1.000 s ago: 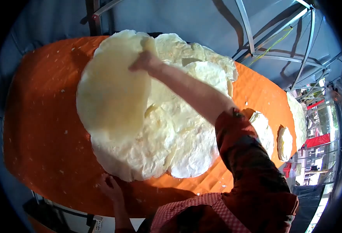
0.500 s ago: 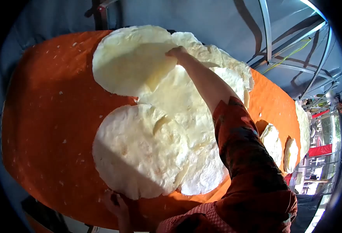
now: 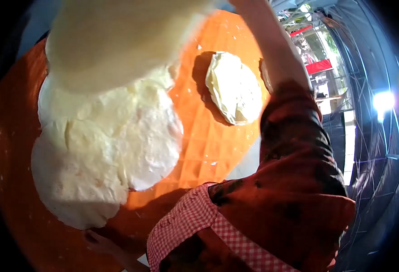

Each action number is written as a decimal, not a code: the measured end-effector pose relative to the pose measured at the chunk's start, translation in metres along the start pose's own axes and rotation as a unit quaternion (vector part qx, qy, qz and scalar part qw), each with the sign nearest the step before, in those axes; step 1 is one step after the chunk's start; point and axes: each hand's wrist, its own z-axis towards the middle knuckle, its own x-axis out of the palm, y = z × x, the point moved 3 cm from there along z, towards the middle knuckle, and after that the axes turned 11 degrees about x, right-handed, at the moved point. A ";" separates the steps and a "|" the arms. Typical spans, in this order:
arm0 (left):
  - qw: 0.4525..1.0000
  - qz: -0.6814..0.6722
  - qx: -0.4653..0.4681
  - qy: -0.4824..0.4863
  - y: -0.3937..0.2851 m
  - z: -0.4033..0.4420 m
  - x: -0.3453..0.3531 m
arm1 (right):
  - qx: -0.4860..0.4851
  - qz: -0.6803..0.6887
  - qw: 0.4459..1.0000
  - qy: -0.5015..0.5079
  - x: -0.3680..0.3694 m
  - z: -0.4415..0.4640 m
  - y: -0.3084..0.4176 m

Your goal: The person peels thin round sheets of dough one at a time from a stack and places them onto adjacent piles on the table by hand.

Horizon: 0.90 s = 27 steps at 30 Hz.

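A large, thin round flatbread (image 3: 122, 41) is raised close to the camera, blurred and cut off by the top edge. My right forearm (image 3: 274, 45) stretches up beside it. The fingers of that hand lie past the frame edge, but the sheet hangs lifted on that side. Under it, several overlapping pale flatbreads (image 3: 104, 145) lie on the orange cloth (image 3: 204, 149). My left hand (image 3: 99, 244) rests in shadow at the near edge of the lowest flatbread, its fingers loosely curved and apart, with nothing visible in them.
To the right, a folded stack of flatbread (image 3: 234, 88) sits on the cloth, and another pale piece (image 3: 266, 76) is partly covered by my forearm. Metal poles, grey sheeting and a bright lamp (image 3: 383, 101) stand beyond the table on the right.
The top flatbread has come off the pile and up toward the camera, along with my right arm. The view has swung right. My left hand stays by the near edge.
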 end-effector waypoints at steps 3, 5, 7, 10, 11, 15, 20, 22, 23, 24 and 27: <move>0.997 0.074 0.031 0.001 -0.047 0.009 -0.005 | 0.326 0.111 0.934 -0.096 -0.078 -0.158 -0.072; 1.000 0.020 0.014 0.012 -0.048 0.013 -0.002 | 0.346 0.316 0.861 -0.198 -0.099 -0.266 -0.164; 0.998 -0.061 0.001 0.008 -0.044 0.012 0.000 | 0.260 0.119 0.944 -0.164 -0.094 -0.375 -0.241; 0.993 0.035 0.109 -0.034 -0.016 0.013 0.003 | 0.529 0.074 0.816 -0.222 -0.054 -0.494 -0.358; 0.996 0.029 0.081 -0.030 -0.009 0.013 0.004 | 0.613 -0.029 0.741 -0.272 -0.031 -0.507 -0.351; 0.958 -0.252 -0.103 -0.087 -0.036 0.007 0.005 | 0.318 -0.013 0.898 -0.303 0.120 -0.421 -0.218; 0.932 -0.294 -0.186 -0.097 -0.070 -0.004 0.003 | 0.205 0.225 0.950 0.074 0.342 -0.262 -0.005; 0.919 -0.329 -0.209 -0.051 -0.083 0.000 0.000 | 0.260 0.201 0.943 0.048 0.400 -0.208 0.027; 0.913 -0.342 -0.219 -0.027 -0.079 -0.002 0.002 | 0.257 0.109 0.960 0.016 0.411 -0.191 0.047; 0.907 -0.353 -0.230 -0.002 -0.073 -0.004 0.004 | 0.255 0.017 0.967 -0.016 0.417 -0.178 0.063; 0.910 -0.383 -0.160 -0.012 -0.060 -0.009 0.014 | 0.269 -0.020 0.959 0.088 0.434 -0.146 0.082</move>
